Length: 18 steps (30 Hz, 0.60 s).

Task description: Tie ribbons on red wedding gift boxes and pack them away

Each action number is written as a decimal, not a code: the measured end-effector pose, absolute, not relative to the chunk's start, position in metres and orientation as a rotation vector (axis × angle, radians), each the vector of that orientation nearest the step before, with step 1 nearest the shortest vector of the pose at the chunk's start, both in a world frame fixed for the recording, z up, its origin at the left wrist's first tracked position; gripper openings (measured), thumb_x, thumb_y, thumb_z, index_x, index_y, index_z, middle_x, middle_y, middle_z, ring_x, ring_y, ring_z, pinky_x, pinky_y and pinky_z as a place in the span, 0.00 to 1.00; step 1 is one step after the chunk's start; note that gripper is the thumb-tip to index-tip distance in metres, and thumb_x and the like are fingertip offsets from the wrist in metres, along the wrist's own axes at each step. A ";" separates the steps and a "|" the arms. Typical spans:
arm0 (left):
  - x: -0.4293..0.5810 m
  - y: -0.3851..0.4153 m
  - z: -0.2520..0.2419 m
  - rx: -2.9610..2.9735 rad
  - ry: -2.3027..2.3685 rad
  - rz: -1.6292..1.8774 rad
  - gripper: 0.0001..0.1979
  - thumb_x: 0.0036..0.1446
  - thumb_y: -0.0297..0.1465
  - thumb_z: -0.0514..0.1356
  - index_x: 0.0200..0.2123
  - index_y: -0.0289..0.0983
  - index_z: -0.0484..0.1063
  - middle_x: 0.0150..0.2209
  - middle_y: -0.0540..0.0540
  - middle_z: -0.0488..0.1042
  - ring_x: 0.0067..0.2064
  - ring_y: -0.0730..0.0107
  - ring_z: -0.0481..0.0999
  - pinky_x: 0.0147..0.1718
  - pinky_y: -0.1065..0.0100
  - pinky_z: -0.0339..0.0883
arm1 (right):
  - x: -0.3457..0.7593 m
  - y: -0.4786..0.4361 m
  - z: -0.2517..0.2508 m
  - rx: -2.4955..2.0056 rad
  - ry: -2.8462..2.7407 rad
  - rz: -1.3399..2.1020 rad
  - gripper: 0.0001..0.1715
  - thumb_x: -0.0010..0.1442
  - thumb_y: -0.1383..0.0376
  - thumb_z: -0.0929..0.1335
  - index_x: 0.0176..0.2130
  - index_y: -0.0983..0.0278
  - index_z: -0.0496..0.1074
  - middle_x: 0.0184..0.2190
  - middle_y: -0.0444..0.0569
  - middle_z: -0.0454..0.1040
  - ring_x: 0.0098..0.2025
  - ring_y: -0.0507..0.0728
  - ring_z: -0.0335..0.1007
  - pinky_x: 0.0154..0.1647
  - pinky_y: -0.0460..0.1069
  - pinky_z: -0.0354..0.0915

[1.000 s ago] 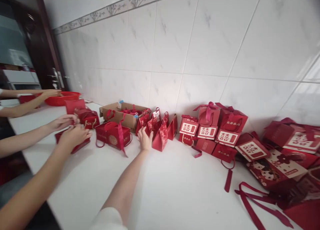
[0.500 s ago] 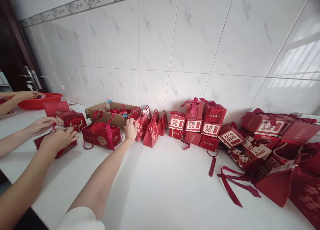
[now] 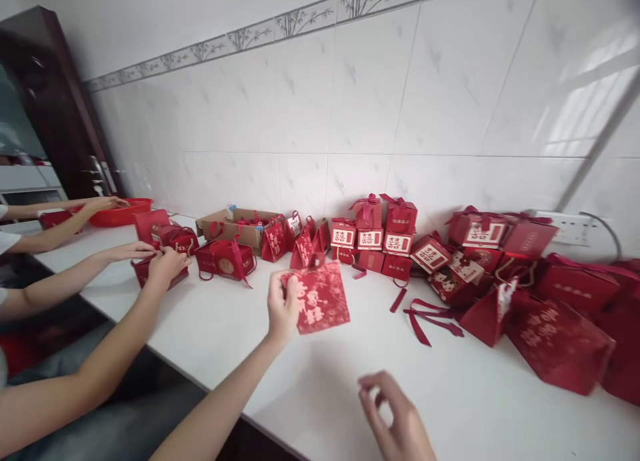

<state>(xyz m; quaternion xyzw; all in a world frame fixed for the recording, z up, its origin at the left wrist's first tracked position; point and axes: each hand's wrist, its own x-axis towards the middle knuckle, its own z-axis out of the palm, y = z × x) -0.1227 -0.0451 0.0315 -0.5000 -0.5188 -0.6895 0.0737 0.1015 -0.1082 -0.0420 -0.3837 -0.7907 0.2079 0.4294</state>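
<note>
My left hand (image 3: pixel 283 309) is closed on the left edge of a flat red paper gift bag (image 3: pixel 320 299) with pale printed figures, holding it tilted just above the white countertop (image 3: pixel 310 381). My right hand (image 3: pixel 397 417) hovers low at the near edge of the counter, right of the bag. Its fingers are loosely curled and apart, with nothing in them. Behind the bag, several small red triangular bags (image 3: pixel 303 247) stand near the wall.
Red gift boxes (image 3: pixel 383 237) are stacked against the tiled wall, with more red bags and loose ribbons (image 3: pixel 530 294) heaped at the right. A cardboard box (image 3: pixel 235 226) sits at the left. Co-workers' hands (image 3: pixel 167 264) handle red boxes there, and farther off is a red basin (image 3: pixel 123 211).
My left hand has taken one red bag from the row by the wall and pulled it toward me. My right hand has come into view. The view has swung left.
</note>
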 end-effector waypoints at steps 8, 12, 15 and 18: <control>-0.001 -0.055 -0.014 -2.348 -1.506 -2.209 0.05 0.60 0.34 0.52 0.34 0.40 0.63 0.28 0.49 0.70 0.29 0.70 0.71 0.30 0.70 0.67 | 0.169 -0.034 0.018 -0.834 -1.728 0.592 0.22 0.57 0.58 0.68 0.50 0.61 0.64 0.47 0.54 0.71 0.47 0.59 0.70 0.46 0.56 0.69; 0.017 -0.036 -0.002 -2.580 -1.419 -2.218 0.04 0.54 0.33 0.57 0.31 0.38 0.66 0.26 0.51 0.70 0.28 0.71 0.71 0.30 0.71 0.66 | 0.177 -0.022 0.025 -0.922 -1.664 0.694 0.12 0.53 0.57 0.70 0.34 0.62 0.72 0.29 0.47 0.74 0.33 0.56 0.72 0.37 0.51 0.69; 0.029 -0.025 0.008 -2.589 -1.384 -2.259 0.07 0.54 0.34 0.57 0.31 0.36 0.68 0.31 0.48 0.73 0.35 0.68 0.73 0.37 0.69 0.67 | 0.176 -0.017 0.024 -0.924 -1.594 0.670 0.13 0.51 0.55 0.71 0.29 0.63 0.71 0.25 0.45 0.73 0.29 0.55 0.71 0.32 0.49 0.68; 0.038 -0.022 0.005 -2.566 -1.389 -2.229 0.11 0.57 0.36 0.56 0.26 0.36 0.67 0.25 0.50 0.69 0.28 0.73 0.69 0.31 0.72 0.64 | 0.177 -0.016 0.019 -0.938 -1.489 0.651 0.13 0.51 0.55 0.71 0.28 0.63 0.71 0.25 0.46 0.74 0.28 0.54 0.71 0.31 0.48 0.67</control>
